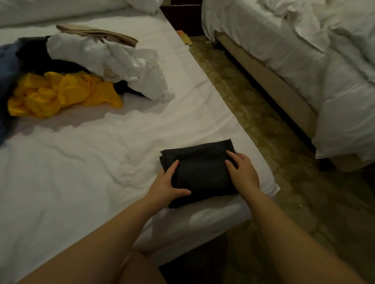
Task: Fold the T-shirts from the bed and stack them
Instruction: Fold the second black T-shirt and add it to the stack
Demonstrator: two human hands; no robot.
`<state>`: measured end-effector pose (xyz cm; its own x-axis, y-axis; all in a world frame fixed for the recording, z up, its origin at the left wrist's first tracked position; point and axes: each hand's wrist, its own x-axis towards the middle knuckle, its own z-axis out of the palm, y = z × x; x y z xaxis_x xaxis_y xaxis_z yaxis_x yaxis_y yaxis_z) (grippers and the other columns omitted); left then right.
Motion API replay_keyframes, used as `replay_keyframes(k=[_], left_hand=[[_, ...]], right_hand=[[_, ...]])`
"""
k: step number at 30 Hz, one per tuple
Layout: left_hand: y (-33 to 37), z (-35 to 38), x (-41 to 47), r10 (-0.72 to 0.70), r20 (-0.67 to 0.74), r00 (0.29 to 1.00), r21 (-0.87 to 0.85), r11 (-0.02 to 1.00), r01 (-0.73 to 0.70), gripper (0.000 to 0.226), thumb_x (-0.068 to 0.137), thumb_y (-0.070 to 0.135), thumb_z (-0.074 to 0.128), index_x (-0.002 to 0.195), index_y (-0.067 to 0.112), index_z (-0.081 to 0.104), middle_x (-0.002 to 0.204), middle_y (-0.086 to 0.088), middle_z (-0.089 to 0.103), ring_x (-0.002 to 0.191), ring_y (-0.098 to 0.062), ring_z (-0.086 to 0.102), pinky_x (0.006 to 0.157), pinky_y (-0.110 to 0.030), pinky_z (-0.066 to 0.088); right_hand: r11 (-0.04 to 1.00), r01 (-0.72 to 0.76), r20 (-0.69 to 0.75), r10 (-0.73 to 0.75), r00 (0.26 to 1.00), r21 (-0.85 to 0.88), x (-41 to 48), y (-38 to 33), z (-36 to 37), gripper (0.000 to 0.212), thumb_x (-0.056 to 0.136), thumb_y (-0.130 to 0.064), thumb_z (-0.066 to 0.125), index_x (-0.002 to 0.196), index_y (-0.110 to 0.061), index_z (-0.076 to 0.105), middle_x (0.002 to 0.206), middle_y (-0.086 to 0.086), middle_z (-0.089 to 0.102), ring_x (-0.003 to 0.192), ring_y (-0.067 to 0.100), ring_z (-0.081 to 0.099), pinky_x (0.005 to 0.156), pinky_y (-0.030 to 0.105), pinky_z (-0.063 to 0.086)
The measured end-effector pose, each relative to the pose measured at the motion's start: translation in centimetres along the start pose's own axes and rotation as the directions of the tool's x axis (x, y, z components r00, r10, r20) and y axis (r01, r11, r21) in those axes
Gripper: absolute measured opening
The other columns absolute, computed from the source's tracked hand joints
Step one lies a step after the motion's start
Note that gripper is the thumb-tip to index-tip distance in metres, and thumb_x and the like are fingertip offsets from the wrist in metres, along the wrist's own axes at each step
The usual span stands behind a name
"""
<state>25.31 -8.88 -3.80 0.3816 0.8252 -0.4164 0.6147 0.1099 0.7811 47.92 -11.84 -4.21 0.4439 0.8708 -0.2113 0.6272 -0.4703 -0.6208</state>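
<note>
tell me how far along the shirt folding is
One dark T-shirt lies folded at the bed corner. Left hand and right hand press on it. A yellow shirt, white shirt, blue garment and black garment lie crumpled, so most folding and stacking is left.

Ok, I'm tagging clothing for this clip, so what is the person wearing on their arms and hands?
Nothing that shows. The left grip and right grip are bare hands without gloves, and I see no rings. The left forearm and right forearm are bare to the frame edge: no sleeves, watch or bracelet in view.
</note>
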Motion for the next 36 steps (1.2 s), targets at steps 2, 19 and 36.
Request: replay_keyframes(k=[2, 19, 36], left_hand=[[0.1, -0.3, -0.3, 0.015, -0.014, 1.000, 0.022, 1.000, -0.015, 0.101, 0.074, 0.032, 0.077, 0.149, 0.030, 0.009, 0.152, -0.006, 0.014, 0.136, -0.024, 0.027, 0.108, -0.032, 0.030], [-15.2, -17.9, 0.8, 0.038, -0.506, 0.861, 0.545, 0.788, 0.286, 0.095, 0.075, 0.080, 0.006, 0.149, 0.022, 0.018, 0.155, -0.005, 0.020, 0.143, -0.019, 0.019, 0.112, -0.046, 0.015], [-14.4, -23.5, 10.0, 0.378, -0.632, 0.676, 0.465, 0.883, -0.059, 0.071, 0.087, 0.070, 0.018, 0.144, 0.027, 0.021, 0.145, -0.014, 0.039, 0.128, -0.028, 0.038, 0.094, -0.056, 0.038]], right_hand=[[0.993, 0.010, -0.078, -0.019, 0.997, -0.119, -0.5, -1.1, -0.2, 0.045, 0.095, -0.044, 0.043, 0.138, -0.033, 0.041, 0.152, 0.001, 0.024, 0.134, 0.025, 0.030, 0.105, 0.042, 0.033], [0.824, 0.497, 0.265, -0.432, 0.862, -0.273, 3.1, -18.6, 17.6, 0.058, 0.095, -0.050, 0.034, 0.146, -0.025, 0.024, 0.155, 0.000, 0.020, 0.141, 0.018, 0.017, 0.115, 0.033, 0.016], [0.910, 0.254, -0.171, -0.322, 0.931, -0.328, 16.9, -26.4, 20.0, 0.060, 0.089, -0.020, 0.049, 0.146, -0.026, 0.029, 0.150, 0.012, 0.024, 0.131, 0.036, 0.028, 0.102, 0.041, 0.030]])
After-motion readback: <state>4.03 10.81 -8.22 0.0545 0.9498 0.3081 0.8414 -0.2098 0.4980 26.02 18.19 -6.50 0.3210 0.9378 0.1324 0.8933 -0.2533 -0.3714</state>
